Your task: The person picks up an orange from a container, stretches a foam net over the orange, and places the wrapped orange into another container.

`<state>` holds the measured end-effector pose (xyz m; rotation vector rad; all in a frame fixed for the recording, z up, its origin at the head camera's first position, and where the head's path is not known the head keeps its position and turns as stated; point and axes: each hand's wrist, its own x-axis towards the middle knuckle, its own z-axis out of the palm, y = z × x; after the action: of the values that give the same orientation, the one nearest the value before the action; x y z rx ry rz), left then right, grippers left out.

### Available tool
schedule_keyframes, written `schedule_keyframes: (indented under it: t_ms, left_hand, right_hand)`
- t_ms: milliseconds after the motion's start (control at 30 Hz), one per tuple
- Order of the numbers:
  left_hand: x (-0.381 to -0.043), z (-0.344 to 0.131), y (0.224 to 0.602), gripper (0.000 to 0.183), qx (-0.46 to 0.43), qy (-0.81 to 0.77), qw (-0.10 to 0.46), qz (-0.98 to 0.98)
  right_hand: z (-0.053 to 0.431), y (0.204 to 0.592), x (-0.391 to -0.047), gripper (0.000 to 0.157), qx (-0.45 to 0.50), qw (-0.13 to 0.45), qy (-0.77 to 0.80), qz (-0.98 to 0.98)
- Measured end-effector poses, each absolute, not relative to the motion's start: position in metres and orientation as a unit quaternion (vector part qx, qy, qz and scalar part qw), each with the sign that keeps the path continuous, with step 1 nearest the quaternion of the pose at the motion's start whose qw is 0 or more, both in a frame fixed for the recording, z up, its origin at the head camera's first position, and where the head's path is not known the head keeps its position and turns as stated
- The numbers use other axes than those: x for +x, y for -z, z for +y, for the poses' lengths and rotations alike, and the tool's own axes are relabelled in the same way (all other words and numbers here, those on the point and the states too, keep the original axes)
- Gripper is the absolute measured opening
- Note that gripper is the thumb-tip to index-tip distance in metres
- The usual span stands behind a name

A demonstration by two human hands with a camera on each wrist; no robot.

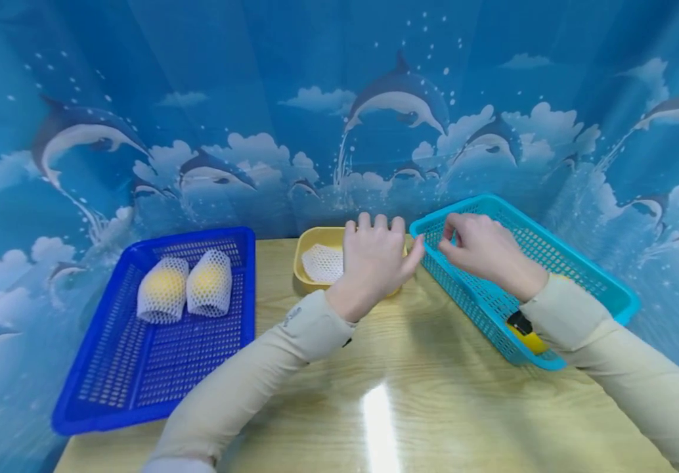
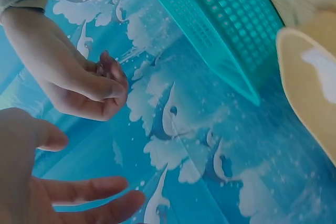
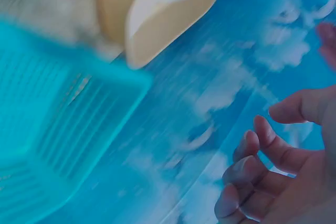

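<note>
- Blue basket (image 1: 197,361): two net-wrapped yellow things (image 1: 164,290)
- Yellow tub (image 1: 310,284): white netting (image 1: 322,263)
- Turquoise basket (image 1: 463,302): black-and-yellow item (image 1: 525,334)
- My left hand (image 1: 375,259): spread, released
- My right hand (image 1: 484,246): loosely curled, released

From the head, the desk (image 1: 452,401) is being viewed forward and downward. From each wrist, the hands (image 1: 375,259) are being seen nearer, tilted; the turquoise basket (image 2: 236,30) and yellow bowl (image 2: 296,72) are being shared by all views.
</note>
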<state>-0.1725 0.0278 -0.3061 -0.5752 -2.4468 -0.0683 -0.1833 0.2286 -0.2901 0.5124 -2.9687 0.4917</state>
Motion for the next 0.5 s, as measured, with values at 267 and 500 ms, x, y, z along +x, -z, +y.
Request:
schedule_keyframes:
  t_ms: [267,500]
  left_hand:
    - [-0.185,0.071,0.318,0.048,-0.209,0.022,0.293,-0.933]
    - [-0.192,0.107,0.353,0.052,-0.188,-0.001,0.219,-0.958]
  right_hand:
    - [0.293,0.291,-0.206,0.024,0.083,0.012,-0.142,-0.986]
    - [0.348,0.311,-0.220,0.036,0.037,-0.099,-0.141,-0.984]
